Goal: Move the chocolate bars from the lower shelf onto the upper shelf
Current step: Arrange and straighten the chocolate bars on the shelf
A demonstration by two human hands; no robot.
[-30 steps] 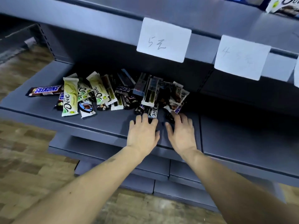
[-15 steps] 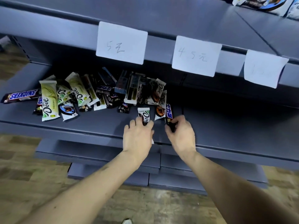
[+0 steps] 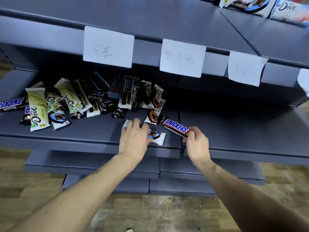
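A shop: grey metal shelving (image 3: 93, 133) with handwritten price tags (image 3: 108, 47) above heaped chocolate bars (image 3: 80, 101)

- The lower shelf (image 3: 93, 131) is slate blue-grey, as is the upper shelf (image 3: 167, 19).
- Snickers bar (image 3: 175, 128) at the lower shelf's front: dark brown wrapper, blue lettering panel edged in red, white letters.
- White Dove bar (image 3: 156, 136) just left of it: white wrapper with a blue and brown picture.
- Pale green Dove bar (image 3: 37, 109), at the left of the pile on the lower shelf: cream-green wrapper, dark script.
- Price cards (image 3: 108, 46) on the upper shelf's front edge: white with faint grey handwriting.
- Floor (image 3: 150, 213) below the lower shelf: mottled brown wood-grain pattern.
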